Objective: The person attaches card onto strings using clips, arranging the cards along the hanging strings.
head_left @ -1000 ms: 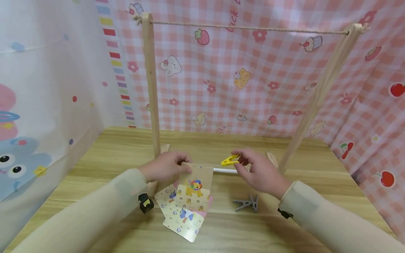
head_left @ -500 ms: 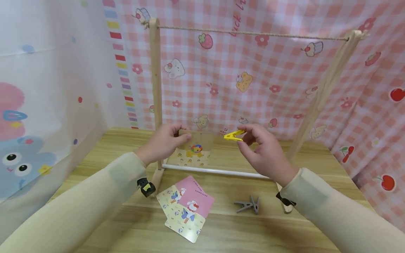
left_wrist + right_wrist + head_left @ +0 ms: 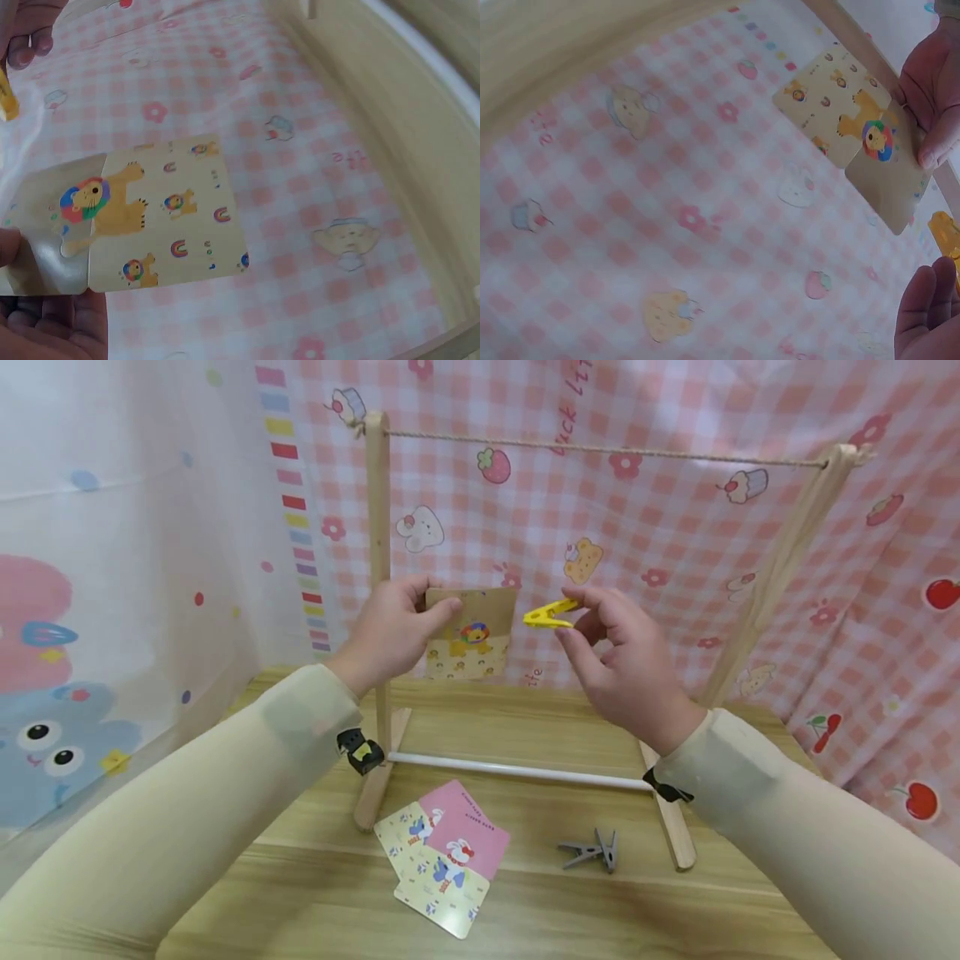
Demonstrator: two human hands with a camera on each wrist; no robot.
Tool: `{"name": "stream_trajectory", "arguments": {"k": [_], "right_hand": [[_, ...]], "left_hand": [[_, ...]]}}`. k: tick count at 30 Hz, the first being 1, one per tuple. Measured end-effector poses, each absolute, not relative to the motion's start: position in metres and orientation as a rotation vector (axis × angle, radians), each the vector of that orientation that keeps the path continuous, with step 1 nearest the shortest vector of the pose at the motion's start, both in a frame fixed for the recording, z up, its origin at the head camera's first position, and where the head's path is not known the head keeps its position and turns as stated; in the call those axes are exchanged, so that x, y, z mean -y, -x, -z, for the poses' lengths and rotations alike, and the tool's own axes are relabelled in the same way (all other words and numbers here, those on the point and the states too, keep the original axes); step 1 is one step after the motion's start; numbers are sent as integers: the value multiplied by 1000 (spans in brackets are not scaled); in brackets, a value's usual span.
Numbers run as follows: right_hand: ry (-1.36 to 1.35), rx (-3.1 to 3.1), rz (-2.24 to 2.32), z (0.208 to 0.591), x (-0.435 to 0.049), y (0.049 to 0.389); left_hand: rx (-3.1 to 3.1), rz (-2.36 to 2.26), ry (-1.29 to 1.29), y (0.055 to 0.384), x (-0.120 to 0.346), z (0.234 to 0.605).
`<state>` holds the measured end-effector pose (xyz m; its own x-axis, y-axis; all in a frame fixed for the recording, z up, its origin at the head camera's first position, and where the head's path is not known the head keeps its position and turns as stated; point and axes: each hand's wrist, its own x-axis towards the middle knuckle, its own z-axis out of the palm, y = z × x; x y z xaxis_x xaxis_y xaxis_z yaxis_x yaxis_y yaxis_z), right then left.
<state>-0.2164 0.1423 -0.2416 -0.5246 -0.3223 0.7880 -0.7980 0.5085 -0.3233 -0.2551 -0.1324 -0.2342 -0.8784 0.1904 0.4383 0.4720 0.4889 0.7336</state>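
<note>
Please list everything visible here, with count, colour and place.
Lion card: one, tan-cream, left hand
Clothespin: one, yellow, right hand
Rabbit cards: at least two, pink-cream, on table
Other clothespins: seemingly two, grey, on table
Table: one, wood-coloured, below
Frame: one, pale wood, on table
Rope: one, beige, frame top
Rod: one, white, low across frame
Patterned cloths: at least two, pink, white, behind, beside
Straps: two, black, wrists
Sleeves: two, cream, arms
Hands: two, above table

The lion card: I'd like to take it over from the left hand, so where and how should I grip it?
Probably pinch the lion card low on its right edge, coming from the right, thumb in front, fingers behind. It is thin and roughly upright; the left hand grips only its upper left part, and the yellow clip is just right of its upper part, so stay below.
</note>
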Motion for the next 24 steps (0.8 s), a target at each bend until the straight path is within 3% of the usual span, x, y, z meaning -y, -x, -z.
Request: {"name": "stream_trajectory", "arguments": {"k": [24], "right_hand": [[-847,1904,-756,145,-111,237]], "left_hand": [[2328,1374,430,254,105,156]]}}
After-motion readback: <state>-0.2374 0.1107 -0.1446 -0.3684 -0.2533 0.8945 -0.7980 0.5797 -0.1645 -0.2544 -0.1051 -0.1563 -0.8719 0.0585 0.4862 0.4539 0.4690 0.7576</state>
